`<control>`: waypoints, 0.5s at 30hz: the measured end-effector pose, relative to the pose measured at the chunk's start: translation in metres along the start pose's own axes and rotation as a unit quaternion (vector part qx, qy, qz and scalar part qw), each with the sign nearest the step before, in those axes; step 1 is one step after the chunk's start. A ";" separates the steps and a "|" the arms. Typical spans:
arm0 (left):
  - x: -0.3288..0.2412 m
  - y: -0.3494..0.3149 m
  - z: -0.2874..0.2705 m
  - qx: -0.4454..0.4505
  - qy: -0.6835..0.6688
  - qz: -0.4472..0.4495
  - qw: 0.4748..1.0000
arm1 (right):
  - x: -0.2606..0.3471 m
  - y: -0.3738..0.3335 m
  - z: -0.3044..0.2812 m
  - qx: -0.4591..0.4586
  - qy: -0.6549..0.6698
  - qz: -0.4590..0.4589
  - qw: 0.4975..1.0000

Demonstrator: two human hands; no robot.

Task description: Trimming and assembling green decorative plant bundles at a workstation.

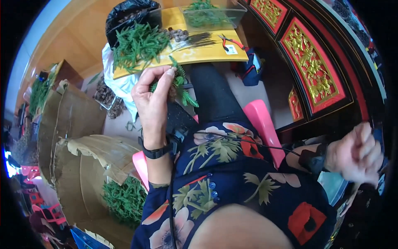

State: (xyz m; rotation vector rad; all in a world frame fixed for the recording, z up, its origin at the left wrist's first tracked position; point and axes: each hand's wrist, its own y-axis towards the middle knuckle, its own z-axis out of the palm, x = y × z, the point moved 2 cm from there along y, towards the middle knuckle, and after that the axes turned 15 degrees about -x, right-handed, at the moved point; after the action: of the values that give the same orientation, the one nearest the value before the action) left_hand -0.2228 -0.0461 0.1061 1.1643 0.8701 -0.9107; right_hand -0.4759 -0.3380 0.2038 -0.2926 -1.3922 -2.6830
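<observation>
Hands: two. Left hand (pixel 150 93) pinched closed, thumb against forefinger, on one small bunch of green sprigs (pixel 179 79); the bunch sits just off the table's near edge, above the person's lap, a brown lump at its base. Right hand (pixel 355 154) well apart, out to the right, fingers partly curled; blurred, cannot tell whether it has hold of anything. Dark wrist bands: two, one per wrist.

Pliers (pixel 232 42): one pair, red handles, lying near the table's right end beside one white label (pixel 231 50). Cut greenery: one heap (pixel 139 46), pieces too many to count. Brown cones (pixel 178 35): one cluster, number unclear. Thin dark stems (pixel 202 40): one loose bundle, right of the cones.

Surface: yellow table (pixel 207 56), near edge curved by the lens. Room: wooden wall behind; dark cabinet at right, three red panels with gold carving in view, the largest (pixel 313 64) nearest the middle. Pink chair (pixel 265 128) around the person.

Containers: clear bin (pixel 213 18), far right of table, green sprigs inside. Black bag (pixel 114 18), far left, brown bits inside. Cardboard box (pixel 78 112) on floor, left, green foliage (pixel 124 199) inside.
</observation>
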 end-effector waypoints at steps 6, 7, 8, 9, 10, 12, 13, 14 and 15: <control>0.005 -0.004 -0.001 0.006 -0.011 0.026 1.000 | 0.028 -0.007 0.006 0.085 0.110 -0.103 0.985; 0.005 -0.005 -0.001 0.007 -0.003 0.033 0.999 | 0.028 -0.007 0.007 0.084 0.110 -0.105 0.985; 0.005 -0.005 0.000 0.007 0.005 0.040 0.999 | 0.026 -0.006 0.008 0.083 0.136 -0.087 0.983; 0.005 -0.004 0.001 0.009 0.005 0.041 0.999 | 0.025 -0.006 0.010 0.082 0.162 -0.068 0.981; 0.005 -0.004 0.002 0.008 0.001 0.039 0.999 | 0.024 -0.005 0.011 0.081 0.188 -0.048 0.978; 0.003 -0.005 0.001 -0.002 -0.004 0.035 0.999 | 0.023 -0.002 0.008 0.078 0.182 -0.058 0.979; 0.002 -0.005 0.000 -0.006 -0.004 0.036 0.999 | 0.024 0.000 0.007 0.075 0.172 -0.069 0.980; 0.001 -0.005 0.000 -0.005 -0.004 0.027 1.000 | 0.026 0.002 0.005 0.071 0.162 -0.079 0.981; 0.000 -0.006 0.000 -0.003 -0.003 0.018 1.000 | 0.028 0.003 0.002 0.068 0.152 -0.090 0.982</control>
State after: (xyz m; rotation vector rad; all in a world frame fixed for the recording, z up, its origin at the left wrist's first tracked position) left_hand -0.2283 -0.0464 0.1041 1.1677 0.8440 -0.8801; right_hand -0.5028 -0.3384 0.2137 0.2556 -1.5545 -2.6062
